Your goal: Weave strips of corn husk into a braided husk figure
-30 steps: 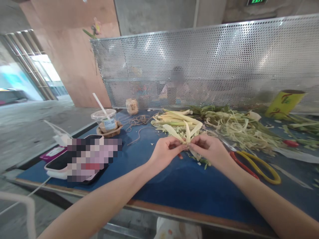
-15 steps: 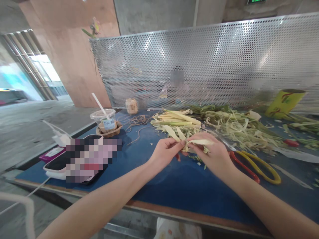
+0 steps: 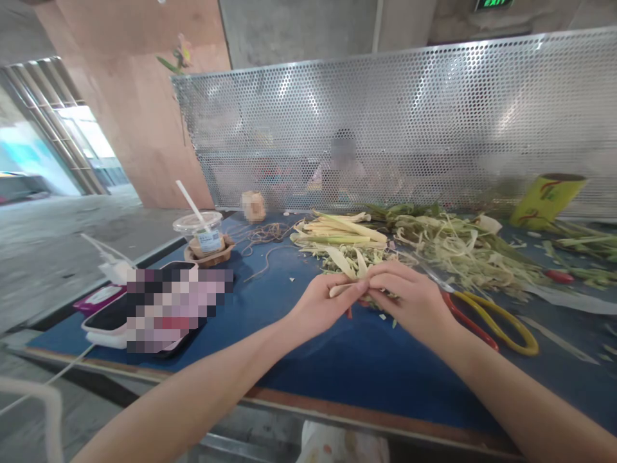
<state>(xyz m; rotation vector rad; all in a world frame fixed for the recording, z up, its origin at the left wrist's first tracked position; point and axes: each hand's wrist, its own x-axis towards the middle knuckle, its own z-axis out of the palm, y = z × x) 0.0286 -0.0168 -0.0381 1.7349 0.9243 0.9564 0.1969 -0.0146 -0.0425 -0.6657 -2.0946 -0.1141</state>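
Observation:
Pale leaf strips [image 3: 341, 262] fan upward between my two hands above the blue table. My left hand [image 3: 324, 301] is closed, its thumb and fingers pinching them at the base. One strip end pokes out leftward over the left fingers. My right hand [image 3: 407, 289] pinches the same strips from the other side, fingertips meeting the left thumb. Its grip covers where the strips cross. Behind the hands lie a bundle of pale peeled stalks [image 3: 344, 233] and green trimmings. Scissors [image 3: 523, 331] with one red and one yellow handle rest beside my right wrist.
A heap of peelings [image 3: 463, 247] spreads to the right, near a yellow-green can [image 3: 547, 200]. On the left are a lidded cup [image 3: 211, 242] with a straw, loose twine [image 3: 267, 231] and a phone [image 3: 113, 308]. A perforated metal screen [image 3: 294, 116] stands behind; a person shows through it.
The strip that stuck out to the right over my right hand now points left across my left fingers. My right fingers have closed in against the left thumb.

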